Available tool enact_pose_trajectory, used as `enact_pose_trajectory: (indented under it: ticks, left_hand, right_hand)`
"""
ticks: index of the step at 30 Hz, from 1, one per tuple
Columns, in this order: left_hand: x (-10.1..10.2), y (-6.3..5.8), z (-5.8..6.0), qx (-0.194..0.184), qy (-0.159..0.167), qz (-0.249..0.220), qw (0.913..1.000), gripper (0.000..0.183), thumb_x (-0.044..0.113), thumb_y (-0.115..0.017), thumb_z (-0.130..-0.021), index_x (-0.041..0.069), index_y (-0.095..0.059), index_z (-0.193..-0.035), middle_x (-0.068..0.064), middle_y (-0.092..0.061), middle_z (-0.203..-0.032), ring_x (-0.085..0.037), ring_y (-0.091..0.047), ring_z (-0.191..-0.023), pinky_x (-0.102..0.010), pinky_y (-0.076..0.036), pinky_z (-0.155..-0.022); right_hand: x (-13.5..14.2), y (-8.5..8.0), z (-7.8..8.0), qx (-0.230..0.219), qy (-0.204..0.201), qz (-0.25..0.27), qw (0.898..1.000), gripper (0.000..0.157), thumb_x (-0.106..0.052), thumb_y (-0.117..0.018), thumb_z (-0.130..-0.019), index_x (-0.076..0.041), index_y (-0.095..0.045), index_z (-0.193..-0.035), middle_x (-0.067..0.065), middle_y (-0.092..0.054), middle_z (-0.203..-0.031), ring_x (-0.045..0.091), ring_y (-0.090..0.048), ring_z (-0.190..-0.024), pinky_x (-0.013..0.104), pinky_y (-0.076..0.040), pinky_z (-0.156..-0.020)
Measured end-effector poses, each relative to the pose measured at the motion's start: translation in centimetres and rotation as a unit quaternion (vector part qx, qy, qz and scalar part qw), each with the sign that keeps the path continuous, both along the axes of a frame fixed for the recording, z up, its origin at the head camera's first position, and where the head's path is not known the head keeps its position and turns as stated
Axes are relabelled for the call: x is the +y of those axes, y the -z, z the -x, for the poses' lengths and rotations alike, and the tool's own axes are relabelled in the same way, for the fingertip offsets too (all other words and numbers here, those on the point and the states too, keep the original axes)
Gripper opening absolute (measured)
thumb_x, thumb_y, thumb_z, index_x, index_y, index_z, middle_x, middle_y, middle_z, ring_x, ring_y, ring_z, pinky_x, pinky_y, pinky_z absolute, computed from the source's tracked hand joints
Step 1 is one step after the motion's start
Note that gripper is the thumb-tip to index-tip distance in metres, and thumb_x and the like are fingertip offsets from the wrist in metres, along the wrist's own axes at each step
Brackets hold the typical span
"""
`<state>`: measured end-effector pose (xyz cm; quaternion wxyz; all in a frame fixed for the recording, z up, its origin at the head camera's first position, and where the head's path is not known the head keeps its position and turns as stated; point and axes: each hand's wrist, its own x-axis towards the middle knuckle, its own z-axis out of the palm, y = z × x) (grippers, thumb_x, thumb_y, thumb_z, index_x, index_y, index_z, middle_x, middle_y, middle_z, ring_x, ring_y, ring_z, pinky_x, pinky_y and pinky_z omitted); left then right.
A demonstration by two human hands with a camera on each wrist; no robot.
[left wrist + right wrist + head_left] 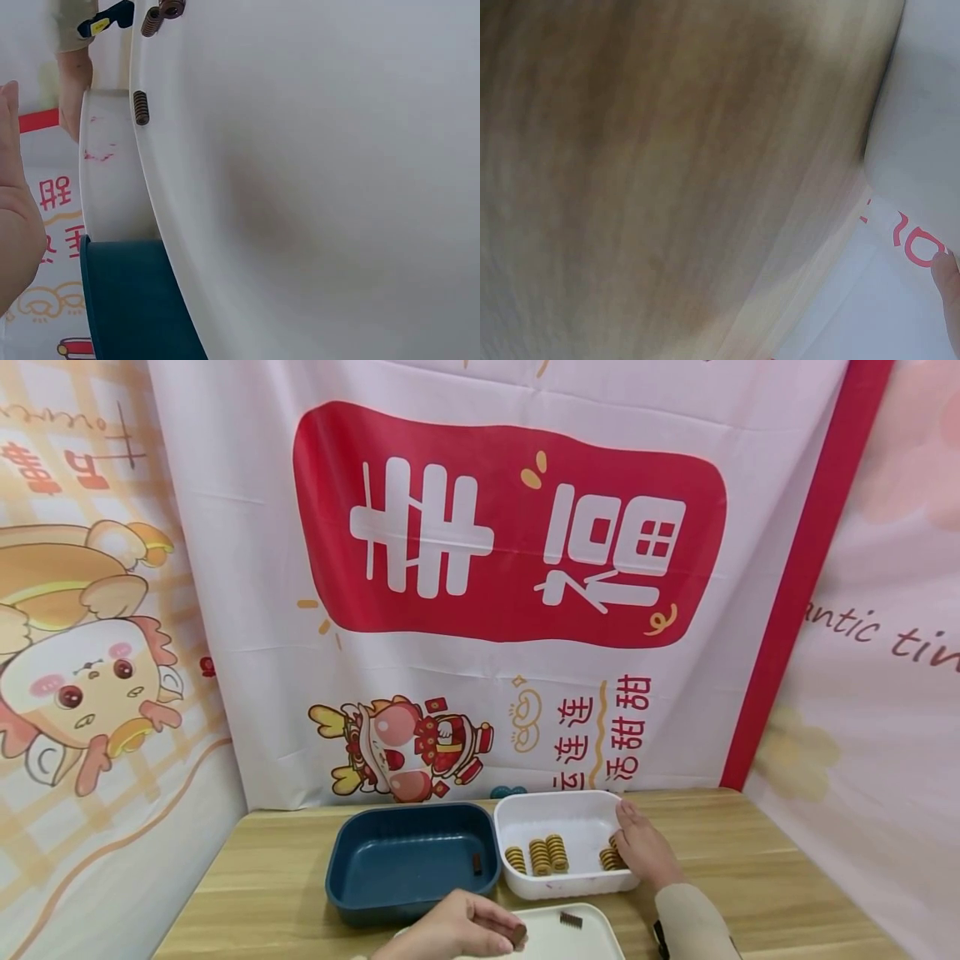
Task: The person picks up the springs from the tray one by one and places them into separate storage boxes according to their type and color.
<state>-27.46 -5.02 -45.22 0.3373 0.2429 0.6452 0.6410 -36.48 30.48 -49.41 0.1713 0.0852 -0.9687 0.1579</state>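
Observation:
My left hand [459,928] is over the cream tray [592,935], pinching a small brown coil spring [518,934] between thumb and fingers. On the tray lies another brown spring [572,919]; the left wrist view shows further brown springs [152,22] near its edge. My right hand [648,852] reaches over the right side of the white bin [570,887], its fingers beside yellow coil springs [609,860] that it partly covers. Whether it grips one is hidden. More yellow springs [557,852] stand at the bin's left. One brown spring [477,862] lies in the dark blue bin [405,910].
Both bins stand side by side on a wooden table [255,877], with the tray in front of them. Printed cloth [255,710] hangs behind the table and along both sides. The right wrist view shows mostly blurred table top [667,187] and the white bin's outer wall [922,127].

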Motion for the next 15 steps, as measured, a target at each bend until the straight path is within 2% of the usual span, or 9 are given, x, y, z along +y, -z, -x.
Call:
enact_pose_trajectory:
  ticks: [7, 15]
  left_hand:
    - [-0.26, 0.01, 0.18, -0.037, -0.014, -0.018, 0.9990, 0.032, 0.017, -0.064, -0.091, -0.002, -0.065, -0.116, -0.013, -0.068, -0.108, -0.018, -0.065, -0.098, -0.036, -0.050, -0.088]
    - [-0.33, 0.06, 0.33, -0.053, -0.035, -0.040, 0.9971, 0.031, 0.013, -0.064, -0.090, -0.005, -0.065, -0.115, -0.015, -0.068, -0.108, -0.022, -0.065, -0.100, -0.040, -0.048, -0.091]
  right_hand:
    - [-0.03, 0.14, 0.03, 0.014, -0.001, -0.003, 1.000, 0.045, -0.007, -0.049, -0.092, 0.019, -0.044, -0.129, 0.033, -0.042, -0.136, 0.046, -0.037, -0.128, 0.053, -0.029, -0.105]
    - [-0.11, 0.03, -0.09, 0.016, -0.002, -0.004, 1.000, 0.045, -0.007, -0.049, -0.092, 0.020, -0.044, -0.128, 0.033, -0.042, -0.136, 0.046, -0.037, -0.128, 0.053, -0.029, -0.105]
